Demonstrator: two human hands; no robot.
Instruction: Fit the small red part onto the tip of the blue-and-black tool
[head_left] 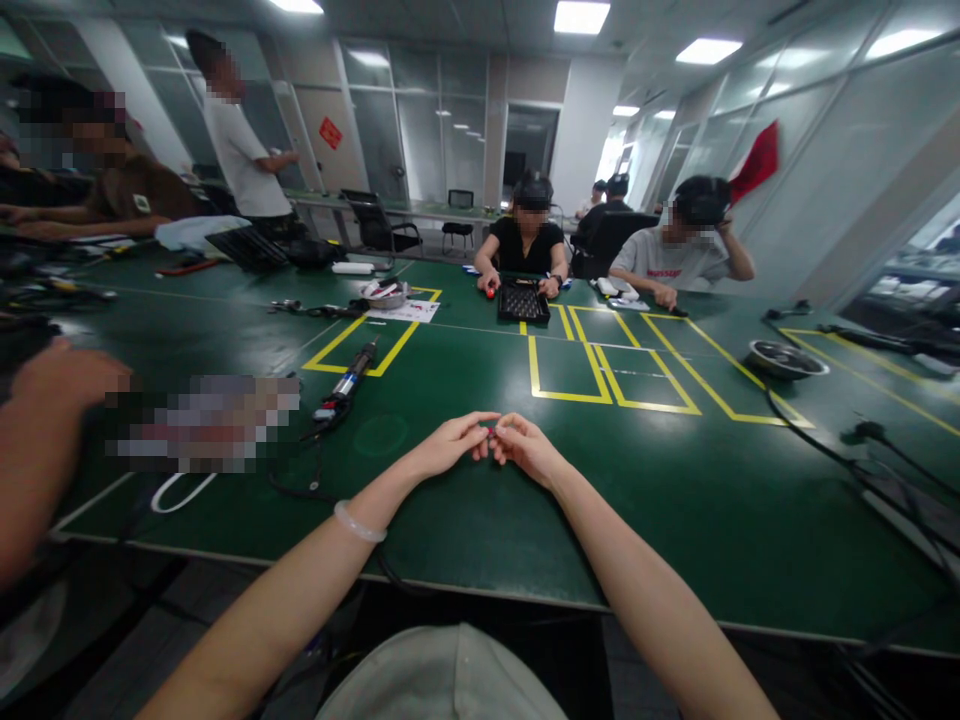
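Our left hand and right hand pinch a tiny red piece between them, probably light, stiff and easily dropped, so best held by its edges, above a green table, with a slim tool at their ten o'clock and a black tray beyond at twelve.

The small item between the hands shows red, and the wrist bracelet is translucent white. The bench is plain dark green, marked with yellow rectangular outlines and thin pale lines; on it, the hand tool shows black, silver, blue and red, the tray black, and the bowl silver-grey. Across it, one shirt is black, another pale grey with reddish lettering.
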